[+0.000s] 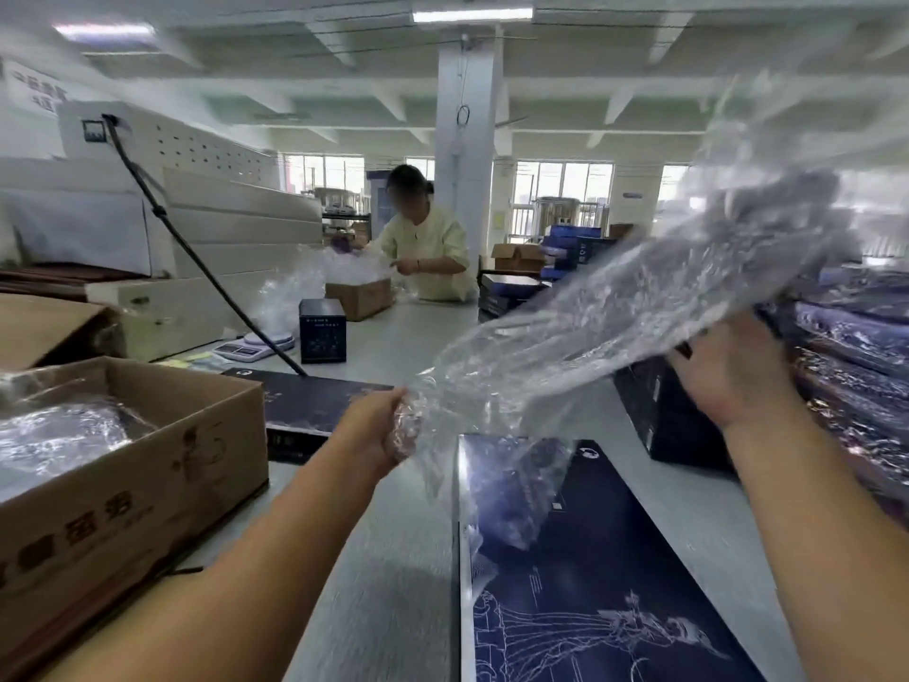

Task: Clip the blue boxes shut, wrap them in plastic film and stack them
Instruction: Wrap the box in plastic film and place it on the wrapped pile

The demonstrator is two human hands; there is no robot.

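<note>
**Film held above the box, mouth not yet lined up**

The blue box (590, 573) lies flat on the grey table (393, 558), straight ahead of the person and a little right of centre. Its long axis runs away from the body, near end at the bottom of the view, far end just under the hanging film.

The film (615, 312) is stretched in the air above that far end, slanting from low left to high right. Its lower folds drape onto the far part of the box top; the rest is clear of it.

The left hand (383, 425) is clenched on a bunched corner of film, just left of the box's far edge and low. The right hand (728, 371) grips the other end with fingers curled into it, higher and further right, near a stack (856, 366) of wrapped boxes.

As I judge it, the left hand is nearer the box. The film's span crosses the box's axis at a slant, so it probably must be turned into line before it can be drawn along the length.

A carton (137, 484) of film sits at left, well apart.
</note>
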